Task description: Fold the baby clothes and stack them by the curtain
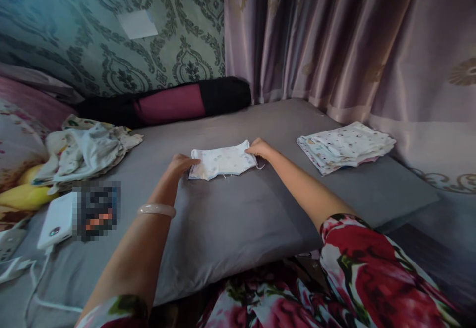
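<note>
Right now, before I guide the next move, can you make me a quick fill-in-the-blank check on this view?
1. The left hand and right hand hold the white cloth; the bracelet is on the ____ arm.
2. The folded stack lies on the person's ____ side.
3. The sheet is ____ in colour.

Missing words: left; right; gray.

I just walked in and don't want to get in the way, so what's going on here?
Someone's left hand and right hand hold opposite ends of a small white patterned cloth, stretched out between them over a grey sheet. On the sheet to the right lies a stack of folded patterned cloths; to the left is a loose, rumpled heap of cloths.
</note>
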`<state>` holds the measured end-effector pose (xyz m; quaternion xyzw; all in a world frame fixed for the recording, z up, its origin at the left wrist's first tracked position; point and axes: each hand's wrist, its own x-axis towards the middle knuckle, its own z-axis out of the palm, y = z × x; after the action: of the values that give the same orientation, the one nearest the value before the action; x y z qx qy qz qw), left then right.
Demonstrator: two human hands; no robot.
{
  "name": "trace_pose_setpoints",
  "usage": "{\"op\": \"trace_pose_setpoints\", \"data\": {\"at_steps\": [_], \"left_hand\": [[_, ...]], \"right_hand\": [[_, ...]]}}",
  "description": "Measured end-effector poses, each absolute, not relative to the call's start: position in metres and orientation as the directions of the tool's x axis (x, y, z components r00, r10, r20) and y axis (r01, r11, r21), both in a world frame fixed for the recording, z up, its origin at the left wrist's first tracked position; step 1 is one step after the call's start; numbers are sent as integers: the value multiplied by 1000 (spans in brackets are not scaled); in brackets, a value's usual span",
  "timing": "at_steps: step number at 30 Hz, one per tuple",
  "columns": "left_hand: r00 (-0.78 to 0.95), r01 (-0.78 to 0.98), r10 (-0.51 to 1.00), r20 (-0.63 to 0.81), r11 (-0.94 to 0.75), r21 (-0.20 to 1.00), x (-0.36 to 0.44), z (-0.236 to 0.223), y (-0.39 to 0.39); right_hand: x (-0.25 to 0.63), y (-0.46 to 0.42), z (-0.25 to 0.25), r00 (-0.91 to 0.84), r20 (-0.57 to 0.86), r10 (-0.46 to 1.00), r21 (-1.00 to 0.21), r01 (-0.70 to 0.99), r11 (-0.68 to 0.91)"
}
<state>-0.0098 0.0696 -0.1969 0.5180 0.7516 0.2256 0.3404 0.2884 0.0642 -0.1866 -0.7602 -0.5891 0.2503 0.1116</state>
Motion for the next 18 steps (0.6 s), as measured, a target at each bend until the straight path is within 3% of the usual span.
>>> {"op": "trace_pose_setpoints", "data": {"at_steps": [9, 14, 18], "left_hand": [[-165, 519, 956, -242, 293, 803, 33, -148, 56], [-77, 410, 969, -236, 247, 878, 85, -133, 50], [21, 317, 974, -228, 210, 925, 136, -122, 42]], "right_hand": [[325, 63, -158, 289, -125, 949, -620, 724, -302], [375, 59, -130, 354, -41, 934, -587, 748, -309], [412, 50, -105, 466, -59, 883, -547, 725, -419]]}}
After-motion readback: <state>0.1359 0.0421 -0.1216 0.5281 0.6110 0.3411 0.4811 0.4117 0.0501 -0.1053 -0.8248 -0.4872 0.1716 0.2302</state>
